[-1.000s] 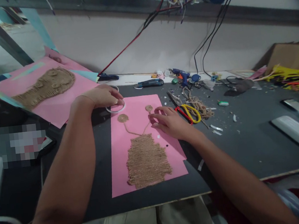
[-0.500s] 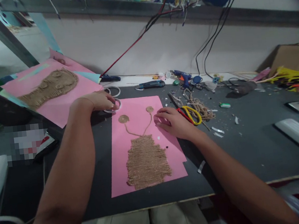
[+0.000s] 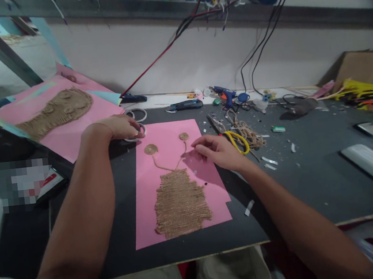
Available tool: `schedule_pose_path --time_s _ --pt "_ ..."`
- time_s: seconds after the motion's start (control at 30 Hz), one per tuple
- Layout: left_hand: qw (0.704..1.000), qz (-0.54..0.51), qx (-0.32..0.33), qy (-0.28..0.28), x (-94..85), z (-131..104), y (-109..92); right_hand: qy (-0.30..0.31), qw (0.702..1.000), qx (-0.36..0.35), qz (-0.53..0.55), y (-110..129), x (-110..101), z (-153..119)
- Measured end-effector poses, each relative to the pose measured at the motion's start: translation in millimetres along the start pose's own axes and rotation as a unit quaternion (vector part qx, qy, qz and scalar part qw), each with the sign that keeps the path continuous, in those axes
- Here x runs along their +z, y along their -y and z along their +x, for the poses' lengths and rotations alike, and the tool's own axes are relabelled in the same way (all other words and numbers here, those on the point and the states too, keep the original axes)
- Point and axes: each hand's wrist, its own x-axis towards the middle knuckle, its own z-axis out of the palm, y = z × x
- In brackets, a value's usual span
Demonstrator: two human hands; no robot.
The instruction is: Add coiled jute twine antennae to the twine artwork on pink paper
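Observation:
A pink sheet (image 3: 211,185) lies on the dark table, bearing a block of brown twine rows (image 3: 182,204). Two twine strands rise from the block toward a larger twine coil (image 3: 150,149) and a smaller coil (image 3: 183,136). My left hand (image 3: 123,127) rests beside the sheet's upper left corner, fingers extended over two pale rings (image 3: 136,115); its fingertips touch the lower ring. Above the sheet's right edge hovers my right hand (image 3: 216,149), fingers loosely bent and apart, holding nothing visible. Yellow-handled scissors (image 3: 238,140) lie just behind it, partly covered.
Loose twine (image 3: 247,133) and scraps lie right of the scissors. Along the back are a utility knife (image 3: 184,105) and a blue glue gun (image 3: 225,94). Another pink sheet with twine work (image 3: 64,105) is at left. A shelf edge (image 3: 147,17) and hanging cables cross above.
My right hand has lifted from the sheet's right edge, its fingers now more bent. My left hand stays by the rings. The whole view has shifted slightly.

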Motion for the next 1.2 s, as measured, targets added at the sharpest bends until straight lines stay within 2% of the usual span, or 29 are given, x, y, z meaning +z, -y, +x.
schedule_pose_path --time_s 0.07,0.1,0.17,0.23,0.3,0.37,0.4,0.43,0.47,0.5,0.53,0.57,0.6,0.63,0.73,0.77,0.8,0.83,0.9,0.97,1.0,1.13,1.2 --pt "1.0 -0.003 0.001 0.001 0.0 -2 0 0.088 0.996 -0.005 0.002 5 2 -2" --pt "1.0 -0.005 0.003 0.002 0.0 -2 0 0.11 0.993 -0.02 -0.03 5 2 -2" --pt "1.0 -0.005 0.006 0.002 0.1 -1 0 0.099 0.988 -0.039 -0.109 2 3 -1" --pt "1.0 0.0 0.004 0.0 0.1 1 0 0.038 0.985 -0.024 -0.165 -4 2 1" --pt "1.0 0.008 0.001 0.001 0.2 3 1 -0.059 0.978 0.0 -0.199 -10 1 4" --pt "1.0 0.017 0.002 0.004 0.5 6 1 -0.15 0.971 0.016 -0.186 -11 0 6" --pt "1.0 0.02 0.002 0.005 0.7 7 2 -0.165 0.975 0.028 -0.147 -10 0 6" --pt "1.0 0.022 0.004 0.005 1.1 9 2 -0.15 0.984 0.046 -0.083 -8 0 5" --pt "1.0 0.022 0.006 0.006 1.5 10 2 -0.103 0.992 0.068 -0.002 -5 2 4" --pt "1.0 0.02 0.009 0.006 1.8 11 2 -0.03 0.991 0.093 0.086 -2 4 4" --pt "1.0 0.019 0.013 0.006 2.1 12 2 0.047 0.979 0.115 0.163 0 6 3" --pt "1.0 0.018 0.016 0.005 2.3 12 2 0.099 0.962 0.128 0.221 0 9 4" --pt "1.0 0.019 0.019 0.006 2.3 13 2 0.112 0.951 0.133 0.256 0 11 5" --pt "1.0 0.022 0.019 0.008 2.2 13 2 0.078 0.951 0.13 0.271 -2 14 7" --pt "0.999 0.037 0.012 0.014 1.4 14 1 -0.144 0.955 0.094 0.241 -9 18 13" --pt "0.999 0.04 0.011 0.015 1.1 14 1 -0.178 0.95 0.086 0.243 -10 18 14" --pt "0.999 0.042 0.011 0.015 0.9 13 0 -0.182 0.943 0.087 0.264 -9 18 14" --pt "0.999 0.042 0.013 0.015 0.7 13 -1 -0.156 0.937 0.094 0.298 -8 19 14" --pt "0.999 0.037 0.019 0.017 0.3 10 -2 -0.057 0.92 0.126 0.367 -6 19 13" --pt "0.999 0.03 0.018 0.016 -0.2 8 -4 -0.007 0.915 0.143 0.378 -6 20 13" --pt "0.999 0.027 0.016 0.013 -0.6 6 -4 -0.02 0.922 0.138 0.361 -8 21 13" --pt "0.999 0.026 0.017 0.013 -2.5 2 -5 -0.167 0.948 0.081 0.26 -19 23 15" --pt "0.999 0.043 0.019 0.017 -3.7 0 -6 -0.176 0.948 0.074 0.255 -19 24 14"
